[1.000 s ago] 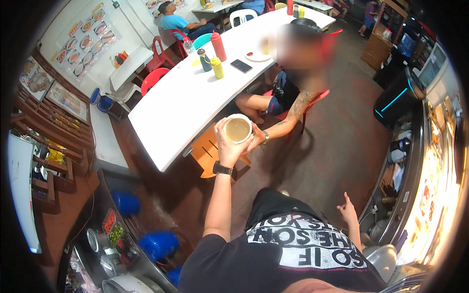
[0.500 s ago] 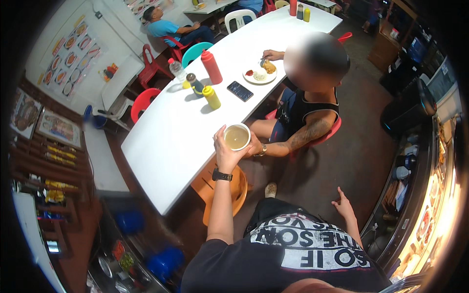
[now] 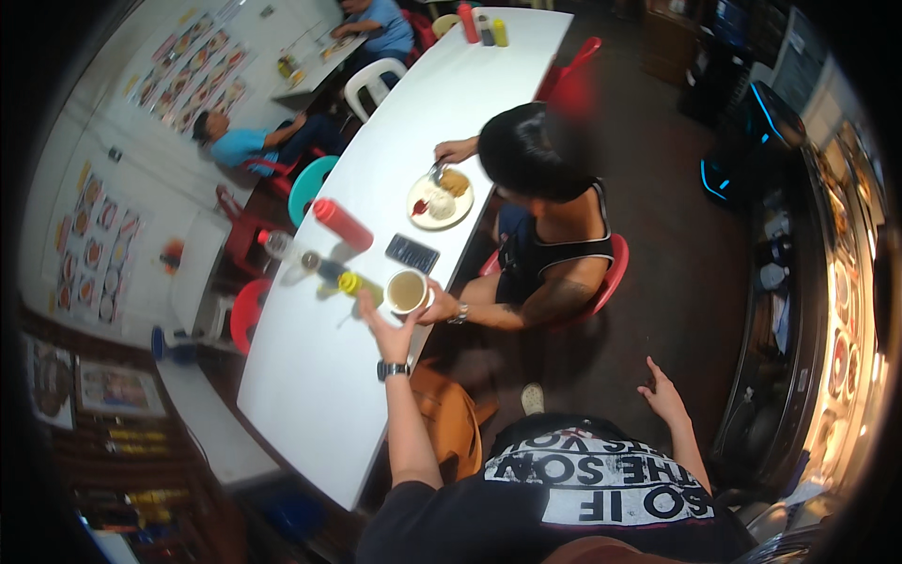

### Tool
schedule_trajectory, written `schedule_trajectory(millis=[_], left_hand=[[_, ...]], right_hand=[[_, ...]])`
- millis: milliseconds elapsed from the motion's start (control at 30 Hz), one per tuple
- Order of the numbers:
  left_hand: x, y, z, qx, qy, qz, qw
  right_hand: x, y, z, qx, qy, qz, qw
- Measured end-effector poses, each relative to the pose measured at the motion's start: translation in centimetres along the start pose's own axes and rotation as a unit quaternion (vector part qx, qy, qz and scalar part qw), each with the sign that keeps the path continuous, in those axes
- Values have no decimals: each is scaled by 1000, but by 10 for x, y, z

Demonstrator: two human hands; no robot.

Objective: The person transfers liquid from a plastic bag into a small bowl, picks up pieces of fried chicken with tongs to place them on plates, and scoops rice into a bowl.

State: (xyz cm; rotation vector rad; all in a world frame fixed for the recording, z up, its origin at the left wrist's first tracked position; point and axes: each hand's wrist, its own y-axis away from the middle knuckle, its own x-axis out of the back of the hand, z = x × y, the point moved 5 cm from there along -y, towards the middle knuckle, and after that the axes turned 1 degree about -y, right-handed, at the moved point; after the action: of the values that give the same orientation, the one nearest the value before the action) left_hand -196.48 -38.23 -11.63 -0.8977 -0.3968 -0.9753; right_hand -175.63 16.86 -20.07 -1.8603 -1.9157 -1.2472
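Observation:
A white cup of brownish liquid [image 3: 408,291] is held over the table's edge by a seated person's hand [image 3: 440,305]. My left hand [image 3: 387,331], with a dark watch on its wrist, is right beside the cup. Its fingers are spread apart, and the thumb lies close under the rim; whether it still touches the cup I cannot tell. My right hand [image 3: 663,393] hangs low at my right side, holding nothing, fingers apart. On the table near the cup are a yellow squeeze bottle [image 3: 361,285] and a dark phone [image 3: 412,253].
The long white table [image 3: 310,414] carries a plate of food [image 3: 438,218], a red squeeze bottle [image 3: 342,224] and a clear bottle [image 3: 276,244]. An orange chair [image 3: 445,414] stands against the near edge. A lit display counter [image 3: 836,329] runs along the right. Other people sit at the back left.
My left hand was wrapped round the cup; now its fingers have opened while the seated person's hand holds it. My view has shifted, and the right hand stays low.

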Motion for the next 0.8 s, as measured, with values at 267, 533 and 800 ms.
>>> schedule_trajectory(millis=[267, 533, 800], left_hand=[[-91, 104, 1, 231, 76, 53, 968], [-340, 398, 118, 94, 60, -831, 546], [-474, 407, 357, -113, -81, -860, 492]], right_hand=[[21, 22, 118, -141, -7, 38, 989], [8, 41, 292, -269, -151, -228, 924], [78, 8, 484, -142, -535, -93, 827]])
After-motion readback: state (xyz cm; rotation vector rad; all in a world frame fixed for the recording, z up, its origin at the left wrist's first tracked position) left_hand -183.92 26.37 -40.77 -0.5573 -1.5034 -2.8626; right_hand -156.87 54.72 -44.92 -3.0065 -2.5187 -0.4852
